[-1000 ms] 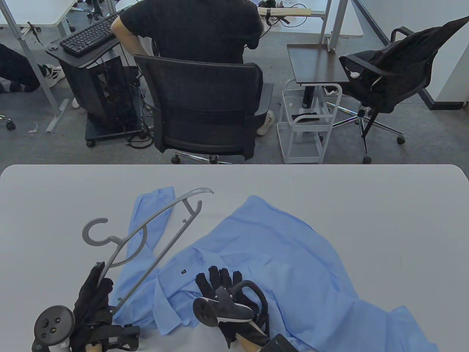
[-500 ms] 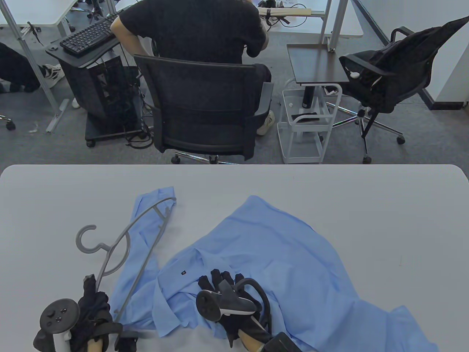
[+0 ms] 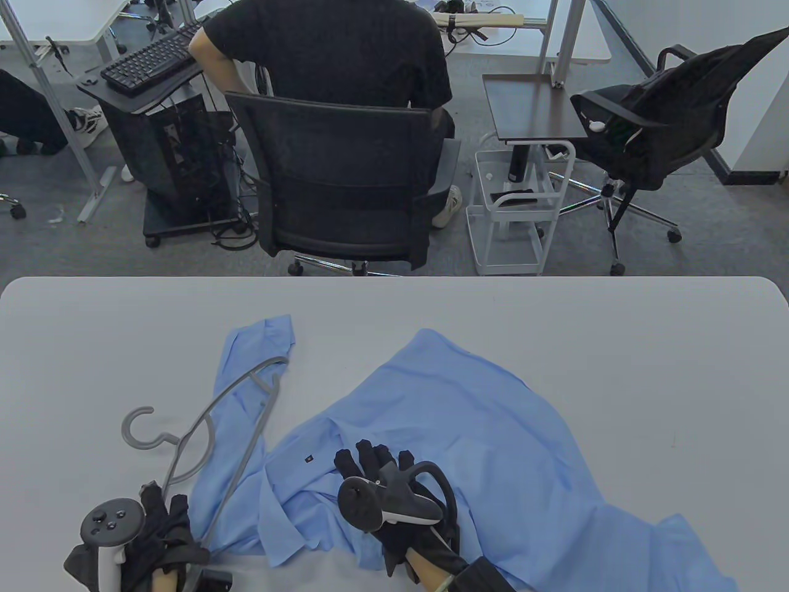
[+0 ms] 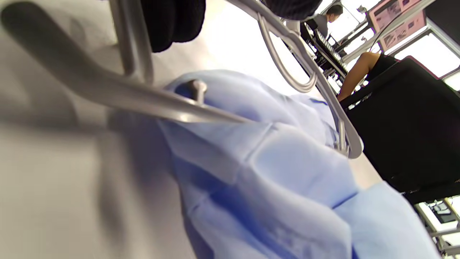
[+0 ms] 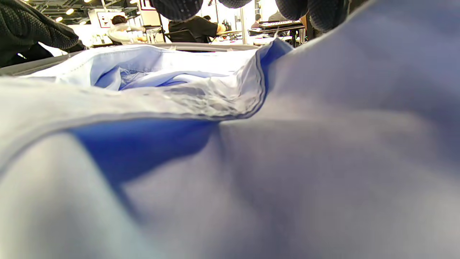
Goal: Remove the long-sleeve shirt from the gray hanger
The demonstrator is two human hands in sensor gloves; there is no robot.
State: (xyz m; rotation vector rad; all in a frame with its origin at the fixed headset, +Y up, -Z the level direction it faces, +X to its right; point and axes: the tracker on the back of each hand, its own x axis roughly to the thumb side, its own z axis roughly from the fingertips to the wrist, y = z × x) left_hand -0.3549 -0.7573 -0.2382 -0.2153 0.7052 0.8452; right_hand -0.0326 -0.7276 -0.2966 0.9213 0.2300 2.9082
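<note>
The light blue long-sleeve shirt [image 3: 468, 425] lies spread on the grey table [image 3: 585, 320]. The gray hanger [image 3: 203, 419] is free of the shirt and lies tilted over its left sleeve [image 3: 246, 345], with the hook [image 3: 137, 428] pointing left. My left hand [image 3: 161, 515] grips the hanger's near end. In the left wrist view the hanger bars [image 4: 118, 91] cross above the shirt [image 4: 273, 169]. My right hand [image 3: 373, 468] rests flat, fingers spread, on the shirt near the collar. The right wrist view shows only shirt fabric [image 5: 251, 162] up close.
Beyond the table's far edge stand a black office chair [image 3: 345, 179] with a seated person, a white cart [image 3: 511, 216] and a second chair [image 3: 653, 135]. Bare tabletop lies to the far left and right of the shirt.
My left hand has drawn the hanger toward the near left and lowered it over the sleeve. My right hand has stayed on the shirt, shifting only slightly.
</note>
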